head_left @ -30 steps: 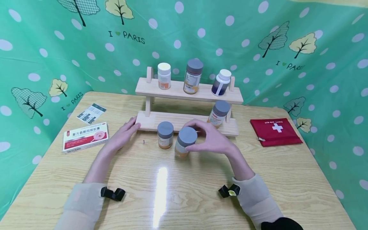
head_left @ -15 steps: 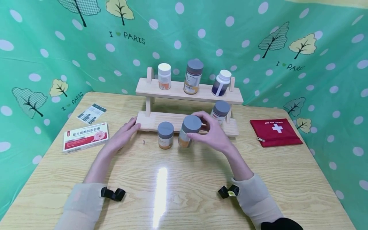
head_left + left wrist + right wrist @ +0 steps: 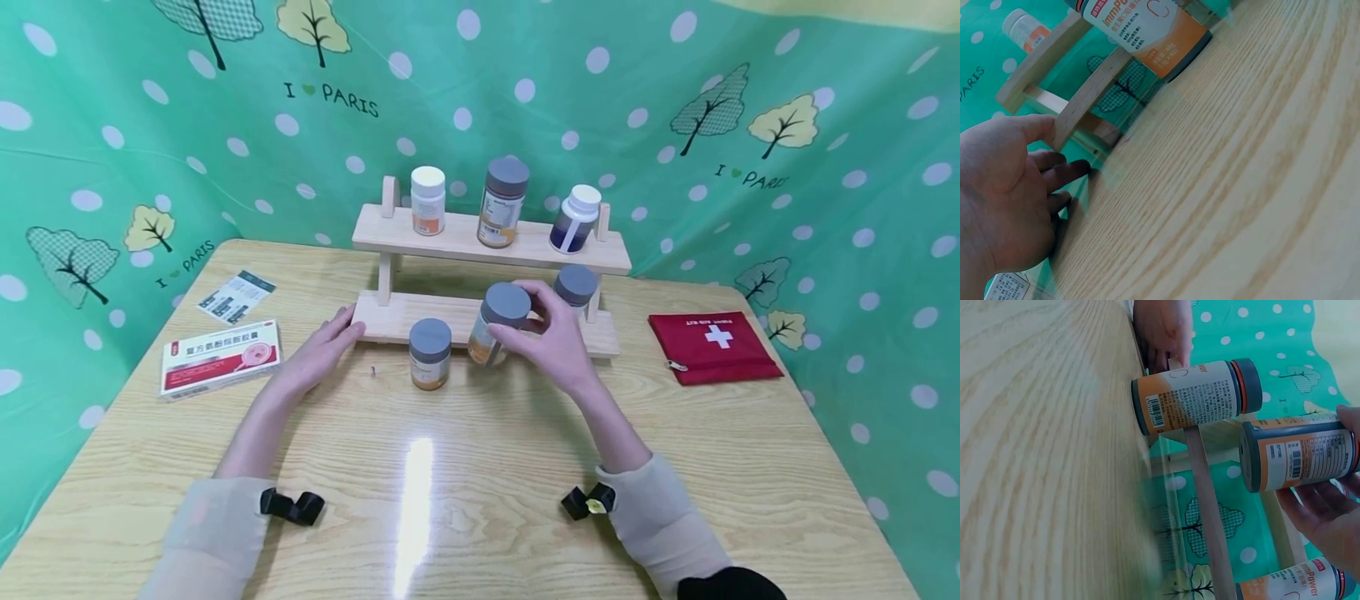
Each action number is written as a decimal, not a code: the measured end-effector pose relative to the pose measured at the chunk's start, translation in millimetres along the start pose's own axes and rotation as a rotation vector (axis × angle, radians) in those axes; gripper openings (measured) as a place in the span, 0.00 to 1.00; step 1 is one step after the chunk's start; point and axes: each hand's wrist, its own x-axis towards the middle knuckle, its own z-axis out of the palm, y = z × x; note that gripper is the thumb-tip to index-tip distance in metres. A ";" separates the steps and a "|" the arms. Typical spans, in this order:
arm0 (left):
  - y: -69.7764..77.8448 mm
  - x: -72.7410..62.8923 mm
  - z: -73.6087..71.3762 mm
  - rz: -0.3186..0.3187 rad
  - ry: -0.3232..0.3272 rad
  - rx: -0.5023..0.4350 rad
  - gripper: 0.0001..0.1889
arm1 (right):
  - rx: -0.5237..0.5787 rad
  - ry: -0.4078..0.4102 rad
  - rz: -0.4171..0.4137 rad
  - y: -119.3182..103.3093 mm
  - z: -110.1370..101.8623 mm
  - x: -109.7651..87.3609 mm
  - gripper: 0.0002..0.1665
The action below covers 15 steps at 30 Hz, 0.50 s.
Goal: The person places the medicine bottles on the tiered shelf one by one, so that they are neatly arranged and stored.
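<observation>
A two-tier wooden display rack point(image 3: 427, 310) stands on the table. My left hand point(image 3: 322, 350) holds the left end of its lower tier, thumb at the front corner; in the left wrist view the other fingers point(image 3: 1063, 175) are loosely bent below the board. My right hand point(image 3: 557, 342) grips a grey-capped supplement bottle point(image 3: 504, 308), tilted, in front of the lower tier; in the right wrist view that bottle point(image 3: 1310, 453) is held by its cap end, base off the table. A similar bottle point(image 3: 430, 354) stands on the table to its left. Another point(image 3: 576, 287) is on the lower tier's right, partly hidden.
On the upper tier stand a white bottle point(image 3: 428, 200), a tall grey-capped bottle point(image 3: 503, 202) and a white-and-navy bottle point(image 3: 576, 219). A medicine box point(image 3: 221, 358) and a printed card point(image 3: 236, 297) lie left. A red first-aid pouch point(image 3: 714, 347) lies right.
My right hand has lifted the bottle and carried it forward and right, from the table toward the rack's lower tier. The left hand stays at the rack's left end.
</observation>
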 end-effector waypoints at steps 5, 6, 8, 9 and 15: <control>0.0 -0.6 -0.2 0.005 0.000 -0.002 0.43 | -0.001 0.060 0.013 -1.2 -0.1 3.9 0.31; -0.1 -0.7 -0.2 0.006 0.000 -0.002 0.43 | -0.005 0.069 0.018 -1.4 0.0 4.7 0.31; -0.5 -0.7 -0.2 0.006 0.001 -0.001 0.43 | -0.012 0.084 0.026 -2.3 0.4 6.6 0.32; -0.6 -0.6 -0.1 0.005 0.001 0.000 0.43 | -0.015 0.092 0.027 -2.6 0.9 7.8 0.32; -1.3 0.9 0.2 -0.003 -0.001 0.001 0.44 | -0.035 0.135 0.021 -5.4 3.2 15.2 0.31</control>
